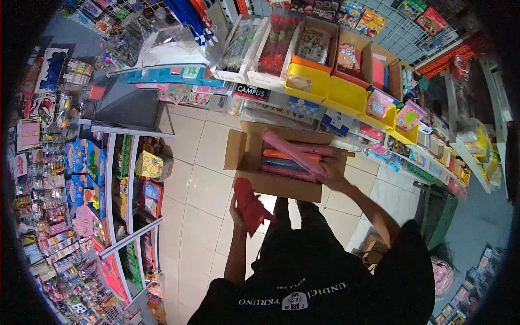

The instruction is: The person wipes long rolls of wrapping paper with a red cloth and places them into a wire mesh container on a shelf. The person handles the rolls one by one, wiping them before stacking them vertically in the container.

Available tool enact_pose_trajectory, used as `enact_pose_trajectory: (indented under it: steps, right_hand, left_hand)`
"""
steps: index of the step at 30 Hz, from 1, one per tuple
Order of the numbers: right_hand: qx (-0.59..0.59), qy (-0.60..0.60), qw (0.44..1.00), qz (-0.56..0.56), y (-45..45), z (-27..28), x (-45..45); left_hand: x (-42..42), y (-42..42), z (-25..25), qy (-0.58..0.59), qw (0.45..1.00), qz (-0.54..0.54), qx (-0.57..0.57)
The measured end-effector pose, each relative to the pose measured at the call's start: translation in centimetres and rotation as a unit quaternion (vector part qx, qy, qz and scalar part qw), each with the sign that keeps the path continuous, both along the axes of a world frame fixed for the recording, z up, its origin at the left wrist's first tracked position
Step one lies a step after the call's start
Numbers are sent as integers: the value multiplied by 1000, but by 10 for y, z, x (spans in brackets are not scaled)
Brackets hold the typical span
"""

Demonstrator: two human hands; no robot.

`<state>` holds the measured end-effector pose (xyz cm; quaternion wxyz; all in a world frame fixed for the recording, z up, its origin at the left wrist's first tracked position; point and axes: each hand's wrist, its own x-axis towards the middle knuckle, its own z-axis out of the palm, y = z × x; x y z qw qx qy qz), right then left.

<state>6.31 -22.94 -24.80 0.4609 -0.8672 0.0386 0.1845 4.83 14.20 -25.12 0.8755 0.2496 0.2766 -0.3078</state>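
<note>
An open cardboard box (280,187) with its flaps spread is in front of me, above the tiled floor. Inside it lie several long rolled packs, with an orange pack (290,154), a dark blue pack (284,163) and pink ones among them. My right hand (334,176) is at the box's right side, closed on the lower end of a long pink pack (292,152) that lies slantwise over the others. To the left of the box, my left hand (236,211) holds a crumpled red pack (248,205), its material uncertain.
Beyond the box runs a shelf with yellow plastic bins (345,95) and open cartons (317,40) of goods. A shelf unit (122,183) with packed wares stands at the left. A dark green object (440,217) stands at the right. Tiled floor (195,195) shows beside the box.
</note>
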Motion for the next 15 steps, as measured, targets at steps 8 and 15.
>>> enact_pose_trajectory:
  steps: [8,15]
  right_hand:
    - [64,-67,983,-158,20,91,-66]
    - [124,-100,965,-208,60,173,-31]
  left_hand:
    - [81,-84,56,-142,986,-16,86]
    - [102,-120,71,-287,944,-157,-38]
